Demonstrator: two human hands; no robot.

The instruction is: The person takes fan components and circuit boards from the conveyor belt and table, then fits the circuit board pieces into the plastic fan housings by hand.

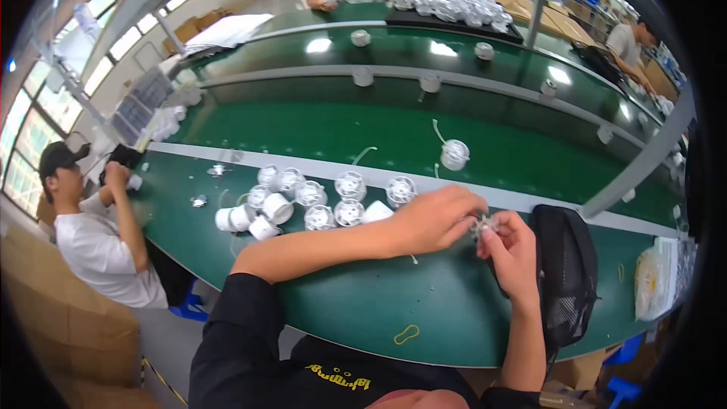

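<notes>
Between my hands is a small silvery, see-through part (483, 226) with an uneven outline; its exact kind is too small to make out. My right hand (517, 254) pinches it between thumb and fingers. From the other side, my left hand (439, 221) has its fingers curled onto the same part. Just beyond my left forearm stands a group of white round plastic housings (349, 213), several with spoked open faces upward and some tipped on their sides. A white housing (377, 212) lies partly hidden behind my left hand.
A black mesh bag (564, 273) lies right of my right hand. Beyond the pale rail, a green conveyor belt (303, 117) carries a wired housing (454, 154). A yellow rubber band (407, 334) lies near me. Co-workers sit left, opposite and far right. Plastic bags (657, 280) are at right.
</notes>
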